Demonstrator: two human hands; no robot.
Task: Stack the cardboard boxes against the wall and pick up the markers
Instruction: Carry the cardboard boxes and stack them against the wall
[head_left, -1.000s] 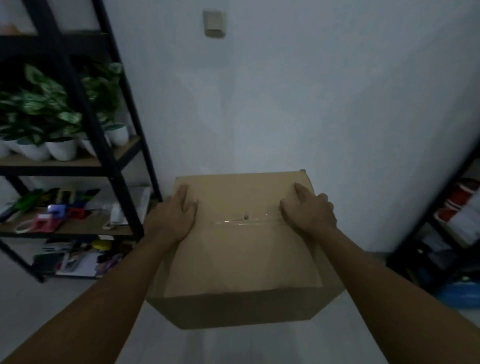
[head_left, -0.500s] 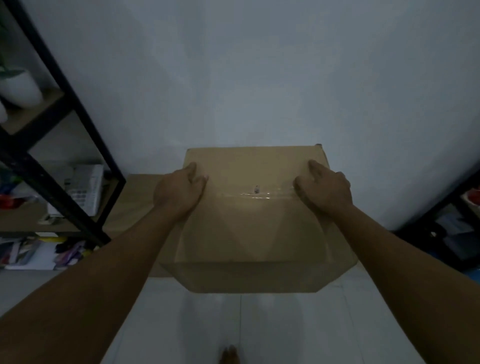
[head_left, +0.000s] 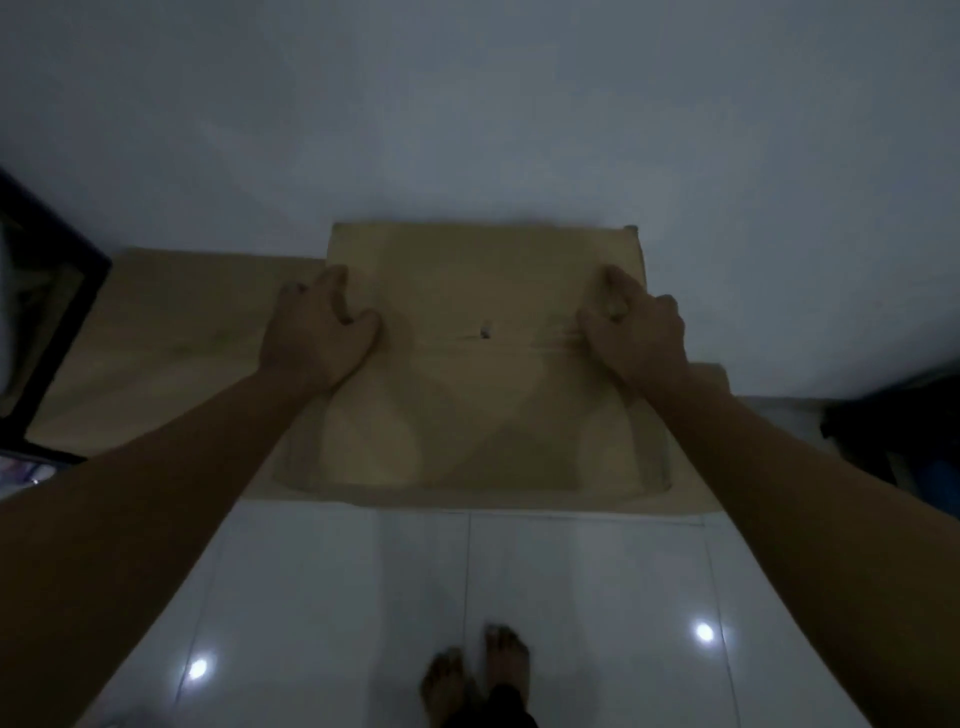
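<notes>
A brown cardboard box (head_left: 483, 405), its top seam taped, lies close to the white wall (head_left: 467, 114). It rests over a wider cardboard box (head_left: 176, 338) that stretches out to the left and shows a strip on the right. My left hand (head_left: 317, 327) grips the upper box at its left top edge with curled fingers. On the right top edge, my right hand (head_left: 634, 327) grips it the same way. No markers are in sight.
A black shelf frame (head_left: 57, 291) stands at the left, beside the lower box. Dark clutter (head_left: 893, 431) sits at the right by the wall. Glossy white floor tiles (head_left: 582, 597) lie in front, with my bare feet (head_left: 478, 675) on them.
The box held in both hands has come down and forward over the wider box by the wall. My view has tilted down; the plant shelf has left the view and my feet show.
</notes>
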